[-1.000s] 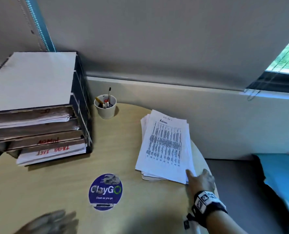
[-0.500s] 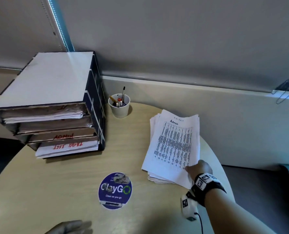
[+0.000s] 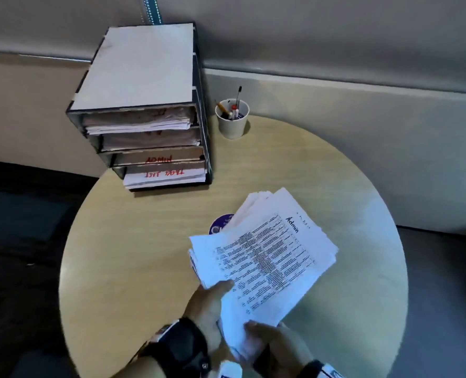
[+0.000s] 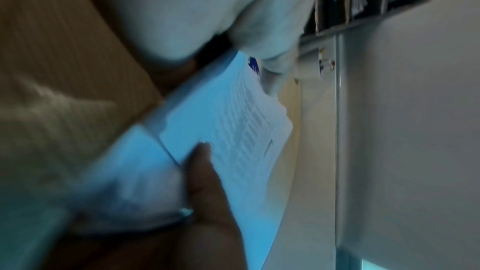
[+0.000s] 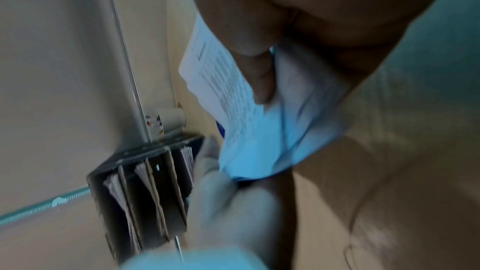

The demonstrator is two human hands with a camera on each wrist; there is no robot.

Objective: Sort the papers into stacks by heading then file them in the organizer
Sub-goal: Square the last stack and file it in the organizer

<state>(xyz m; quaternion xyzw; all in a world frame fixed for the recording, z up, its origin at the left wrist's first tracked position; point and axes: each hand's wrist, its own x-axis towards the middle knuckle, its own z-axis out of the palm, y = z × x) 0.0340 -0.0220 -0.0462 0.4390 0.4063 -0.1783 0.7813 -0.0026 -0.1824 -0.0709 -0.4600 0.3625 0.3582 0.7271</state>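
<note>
A stack of printed papers (image 3: 267,255) with "Admin" on the top sheet is held, slanted, over the round wooden table (image 3: 144,255). My left hand (image 3: 215,293) grips its near left edge, thumb on top. My right hand (image 3: 259,334) pinches the near corner. In the left wrist view my thumb (image 4: 202,161) presses on the papers (image 4: 233,114). The right wrist view shows my thumb (image 5: 259,73) on the bent papers (image 5: 233,114). The dark tiered organizer (image 3: 155,137) stands at the table's far left, with trays marked "ADMIN" and "TASK LIST". Its trays hold paper.
A white cup of pens (image 3: 232,118) stands right of the organizer, against the wall ledge. A blue round sticker (image 3: 221,225) peeks out from under the held papers. The table's curved edge runs close on the left and right.
The stack lay on the table at the right with my right hand on its corner. It is now lifted and drawn toward me, and my left hand has come up and taken hold too.
</note>
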